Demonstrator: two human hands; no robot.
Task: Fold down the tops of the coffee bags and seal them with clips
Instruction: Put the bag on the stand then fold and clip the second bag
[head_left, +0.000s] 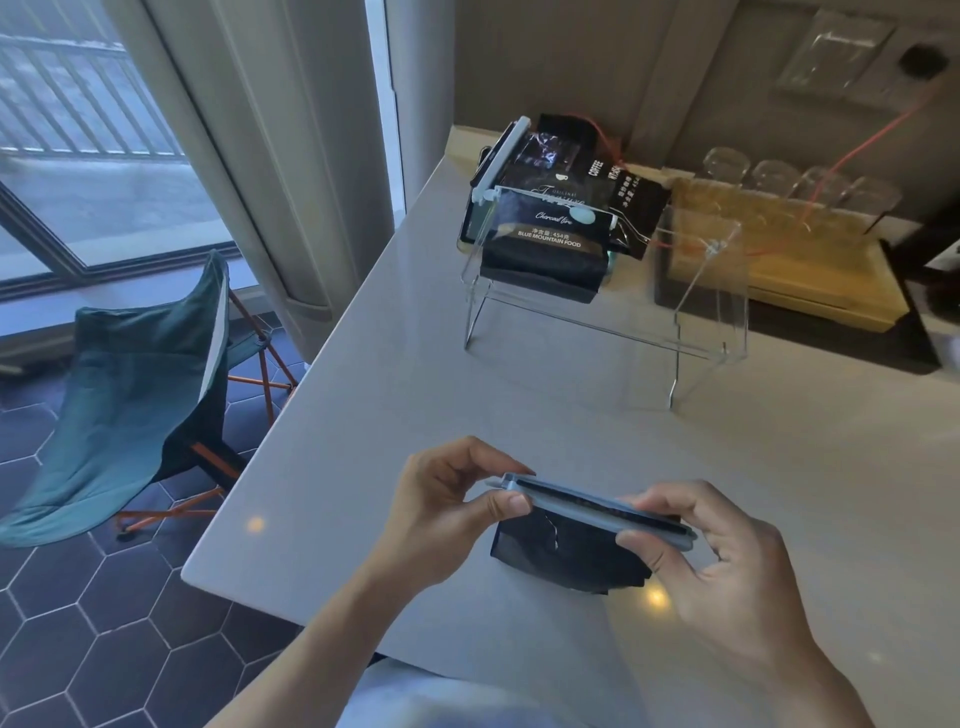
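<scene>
A black coffee bag (561, 556) stands on the grey counter near me, its top folded under a long blue-grey clip (597, 506). My left hand (447, 509) pinches the clip's left end between thumb and fingers. My right hand (727, 566) grips the clip's right end, thumb below and fingers over it. Farther back, two black coffee bags (550, 244) lie in a clear acrylic rack (691, 312); the front one carries a pale clip (576, 212), the rear one a white clip (501, 156) along its left edge.
A wooden tray (779, 254) with several upturned glasses (774, 176) sits at the back right, crossed by a thin red cord (878, 135). The counter's left edge (322, 364) drops to a tiled floor with a teal folding chair (140, 405).
</scene>
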